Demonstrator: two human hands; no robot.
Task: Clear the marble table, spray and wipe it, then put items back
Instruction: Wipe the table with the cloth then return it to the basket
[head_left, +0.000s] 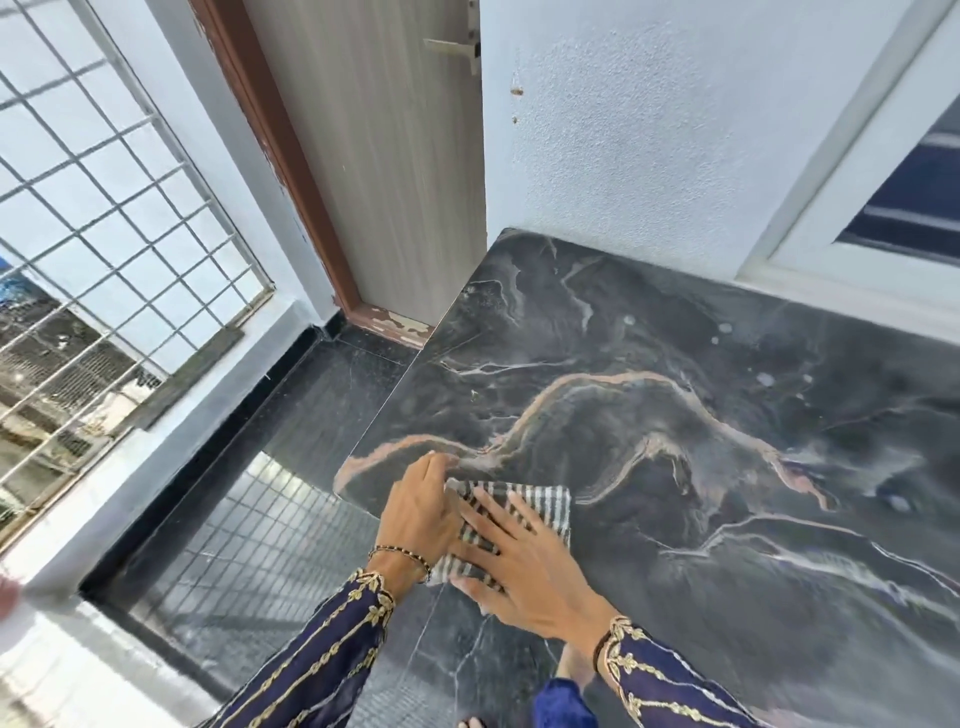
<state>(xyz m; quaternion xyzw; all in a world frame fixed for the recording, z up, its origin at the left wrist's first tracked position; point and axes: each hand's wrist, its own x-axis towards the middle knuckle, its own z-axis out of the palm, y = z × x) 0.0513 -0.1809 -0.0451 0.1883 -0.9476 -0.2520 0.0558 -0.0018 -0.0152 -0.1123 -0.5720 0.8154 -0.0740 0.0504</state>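
Observation:
The dark marble table (701, 415) with orange and white veins fills the right half of the head view. A folded grey-and-white striped cloth (540, 506) lies on its near left corner. My right hand (524, 566) lies flat on the cloth with fingers spread. My left hand (421, 512) rests at the cloth's left edge, its fingers bent over that edge at the table's corner. Small wet spots (724, 328) dot the marble near the wall.
A white wall (649, 145) runs along the table's far side, with a window frame (857, 223) at right. A wooden door (395, 171) stands left of the table. The dark tiled floor (270, 519) and a grilled window (104, 234) are further left.

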